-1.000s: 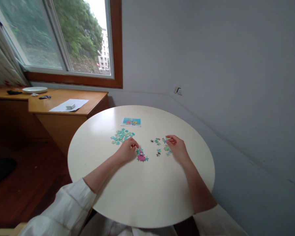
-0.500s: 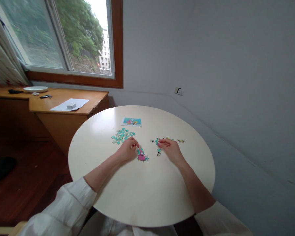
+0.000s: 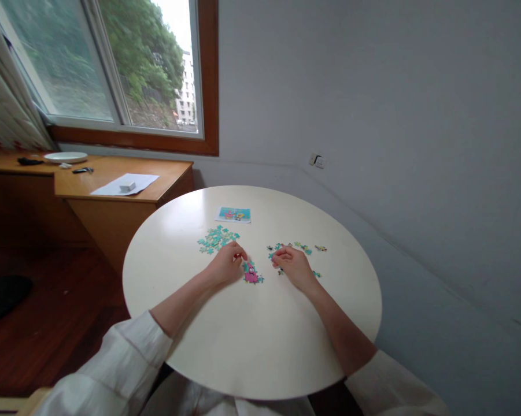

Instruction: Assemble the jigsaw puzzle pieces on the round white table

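Left hand (image 3: 225, 267) curled, fingertips at pink assembled patch (image 3: 251, 275) on surface (image 3: 243, 341); hold unclear. Right hand (image 3: 292, 264) near, fingers pinched; piece inside, cannot tell. Step, I judge: fitting piece. Next needs tab alignment, light press.

Before you: one round cream surface (image 3: 251, 346). Walls (image 3: 373, 86): plain grey, with one socket (image 3: 316, 160) low down. To your left: a wood-framed window (image 3: 113, 63) giving daylight, trees outside; a wooden desk (image 3: 125, 202) bearing a white plate (image 3: 65, 156) and a paper sheet (image 3: 113, 186). Floor (image 3: 47, 323): dark reddish wood.
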### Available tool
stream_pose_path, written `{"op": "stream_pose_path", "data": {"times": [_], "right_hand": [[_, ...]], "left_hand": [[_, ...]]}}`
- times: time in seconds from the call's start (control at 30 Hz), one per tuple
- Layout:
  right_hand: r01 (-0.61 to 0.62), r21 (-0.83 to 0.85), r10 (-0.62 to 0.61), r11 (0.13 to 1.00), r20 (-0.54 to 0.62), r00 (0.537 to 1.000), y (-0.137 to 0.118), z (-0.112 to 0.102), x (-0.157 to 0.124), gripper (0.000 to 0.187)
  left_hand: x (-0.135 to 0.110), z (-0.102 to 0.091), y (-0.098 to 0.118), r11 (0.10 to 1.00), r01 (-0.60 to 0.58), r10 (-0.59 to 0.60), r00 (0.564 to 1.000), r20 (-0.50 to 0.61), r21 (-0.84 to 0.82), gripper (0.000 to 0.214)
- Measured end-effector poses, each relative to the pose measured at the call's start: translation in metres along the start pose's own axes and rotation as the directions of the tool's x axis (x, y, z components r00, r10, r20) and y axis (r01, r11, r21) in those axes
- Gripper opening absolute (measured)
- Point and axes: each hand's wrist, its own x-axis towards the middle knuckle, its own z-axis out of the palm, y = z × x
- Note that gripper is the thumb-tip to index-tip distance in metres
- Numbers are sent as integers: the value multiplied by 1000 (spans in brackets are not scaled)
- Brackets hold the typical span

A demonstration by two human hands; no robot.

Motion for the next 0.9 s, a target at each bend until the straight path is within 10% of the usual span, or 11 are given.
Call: {"op": "stream_pose_path", "data": {"times": [0.9], "right_hand": [[32,-19,-30,999,104,994,-7,14,-9,18]], "left_hand": [[0,0,-1,1000,-23,23,1000,18,11,30]]}}
